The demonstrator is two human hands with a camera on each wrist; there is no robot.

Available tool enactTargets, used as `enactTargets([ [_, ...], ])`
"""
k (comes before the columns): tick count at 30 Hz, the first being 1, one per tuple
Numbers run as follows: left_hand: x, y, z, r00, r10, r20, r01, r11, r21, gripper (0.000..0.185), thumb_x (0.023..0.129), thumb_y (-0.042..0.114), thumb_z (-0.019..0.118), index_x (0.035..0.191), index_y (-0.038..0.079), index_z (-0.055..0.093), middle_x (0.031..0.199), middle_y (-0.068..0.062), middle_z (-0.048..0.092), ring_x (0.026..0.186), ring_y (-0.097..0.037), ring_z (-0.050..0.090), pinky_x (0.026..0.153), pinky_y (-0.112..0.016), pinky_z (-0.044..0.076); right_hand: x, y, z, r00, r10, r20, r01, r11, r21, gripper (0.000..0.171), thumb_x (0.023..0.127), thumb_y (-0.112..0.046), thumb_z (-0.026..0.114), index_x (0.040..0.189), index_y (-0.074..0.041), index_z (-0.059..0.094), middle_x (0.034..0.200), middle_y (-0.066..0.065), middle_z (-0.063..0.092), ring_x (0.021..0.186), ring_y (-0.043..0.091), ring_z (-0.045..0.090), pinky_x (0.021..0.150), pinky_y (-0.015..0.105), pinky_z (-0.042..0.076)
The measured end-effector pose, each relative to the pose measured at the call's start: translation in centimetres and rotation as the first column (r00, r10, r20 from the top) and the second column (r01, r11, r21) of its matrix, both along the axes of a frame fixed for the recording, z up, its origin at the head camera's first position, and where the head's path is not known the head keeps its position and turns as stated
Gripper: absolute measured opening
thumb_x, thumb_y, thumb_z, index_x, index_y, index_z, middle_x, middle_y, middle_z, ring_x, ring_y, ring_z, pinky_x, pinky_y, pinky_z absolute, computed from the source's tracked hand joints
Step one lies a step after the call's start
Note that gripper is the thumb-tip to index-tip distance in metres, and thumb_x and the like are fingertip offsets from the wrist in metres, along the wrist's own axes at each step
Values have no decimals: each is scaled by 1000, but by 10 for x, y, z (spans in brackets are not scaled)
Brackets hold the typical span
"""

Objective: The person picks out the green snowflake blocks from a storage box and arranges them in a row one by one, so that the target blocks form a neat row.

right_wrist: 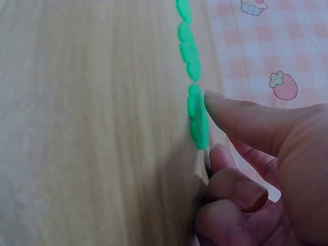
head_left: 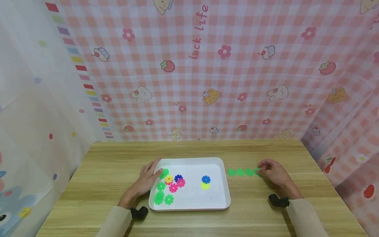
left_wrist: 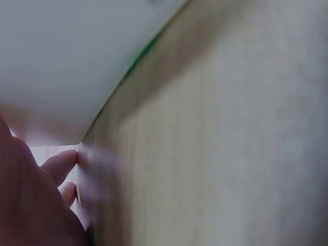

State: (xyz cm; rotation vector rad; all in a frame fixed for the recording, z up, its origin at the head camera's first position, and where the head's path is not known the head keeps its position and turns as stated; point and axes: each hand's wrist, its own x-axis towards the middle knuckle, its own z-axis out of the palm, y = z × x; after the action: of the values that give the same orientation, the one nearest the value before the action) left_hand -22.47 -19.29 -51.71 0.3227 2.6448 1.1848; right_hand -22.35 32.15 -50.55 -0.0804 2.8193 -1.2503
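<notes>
A white tray [head_left: 192, 207] on the table holds several notched plastic discs, among them a green disc [head_left: 168, 199], a pink disc [head_left: 173, 188] and a blue disc [head_left: 206, 179]. My left hand [head_left: 146, 181] rests at the tray's left side, thumb over the rim and fingers extended along the outside. Right of the tray, several green discs [head_left: 240, 172] lie in a row. At the row's right end my right hand [head_left: 275, 172] pinches a green disc [right_wrist: 202, 125] between thumb and index finger, close over the table; the other fingers are curled.
The wooden table [head_left: 189, 223] ends at a pink checked cloth [head_left: 189, 115] hanging behind it. A white dotted cloth [head_left: 44, 115] hangs on the left. Inside the tray, yellow, dark blue and clear discs lie near the others.
</notes>
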Motion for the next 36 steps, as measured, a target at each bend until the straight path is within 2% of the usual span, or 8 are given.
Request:
enactTargets([
  [7, -1, -1, -1, 1000, -1, -2, 1, 1000, -11, 62, 108, 44, 33, 161, 24, 10, 165, -12, 16, 152, -38, 0, 116, -59, -15, -4, -14, 15, 999, 44, -7, -44, 999, 2, 19, 95, -15, 66, 107, -1, 63, 93, 8, 63, 86, 18, 56, 71, 30, 46],
  [14, -1, -3, 1, 1000, 4, 7, -4, 1000, -3, 63, 106, 48, 34, 161, 27, 12, 166, -10, 16, 152, -37, 1, 117, -59, -12, -17, -58, 38, 991, 128, -32, -130, 990, -61, 21, 96, -16, 66, 108, 1, 62, 90, 9, 60, 85, 21, 57, 71, 33, 46],
  [19, -1, -4, 0, 1000, 8, 9, -8, 1000, -3, 61, 106, 47, 34, 161, 28, 12, 166, -10, 16, 152, -37, 0, 117, -61, -12, -28, -91, 47, 976, 209, -60, -214, 972, -99, 16, 95, -8, 63, 106, 4, 63, 88, 10, 60, 83, 21, 56, 75, 35, 50],
  [22, -1, -5, -1, 1000, 4, -1, -4, 1000, 0, 61, 107, 45, 34, 161, 28, 13, 165, -9, 17, 152, -38, 1, 117, -60, -13, -32, -111, 51, 965, 257, -47, -260, 962, -88, 15, 95, -10, 64, 105, 1, 64, 90, 8, 60, 84, 20, 56, 77, 35, 50],
  [26, -2, -6, -3, 1000, 1, -24, -1, 1000, -4, 59, 107, 44, 35, 160, 27, 14, 165, -9, 20, 152, -38, 4, 118, -59, -12, -34, -139, 57, 944, 329, -18, -330, 941, -71, 18, 93, -13, 70, 104, -1, 65, 90, 6, 59, 84, 20, 54, 77, 35, 49],
  [30, -1, -6, -4, 999, 9, -33, -8, 1000, 2, 58, 107, 43, 35, 160, 28, 16, 164, -9, 23, 152, -38, 5, 118, -59, -10, -36, -166, 58, 912, 410, -19, -411, 911, -47, 17, 91, -12, 72, 102, -1, 66, 88, 3, 59, 84, 18, 53, 75, 33, 48],
  [33, 0, -6, -2, 999, 16, -29, -16, 1000, 12, 57, 107, 43, 35, 160, 29, 17, 164, -9, 23, 152, -37, 5, 118, -59, -10, -35, -183, 58, 879, 476, 8, -476, 879, -23, 17, 90, -12, 73, 103, -3, 67, 87, 1, 60, 83, 17, 54, 74, 30, 47],
  [36, 1, -7, -1, 999, 20, -26, -20, 1000, 15, 57, 107, 42, 35, 160, 28, 17, 164, -9, 23, 152, -38, 5, 118, -59, -9, -32, -201, 59, 838, 540, 74, -541, 841, -12, 19, 90, -14, 73, 106, -6, 66, 86, 0, 60, 82, 18, 56, 74, 31, 48],
])
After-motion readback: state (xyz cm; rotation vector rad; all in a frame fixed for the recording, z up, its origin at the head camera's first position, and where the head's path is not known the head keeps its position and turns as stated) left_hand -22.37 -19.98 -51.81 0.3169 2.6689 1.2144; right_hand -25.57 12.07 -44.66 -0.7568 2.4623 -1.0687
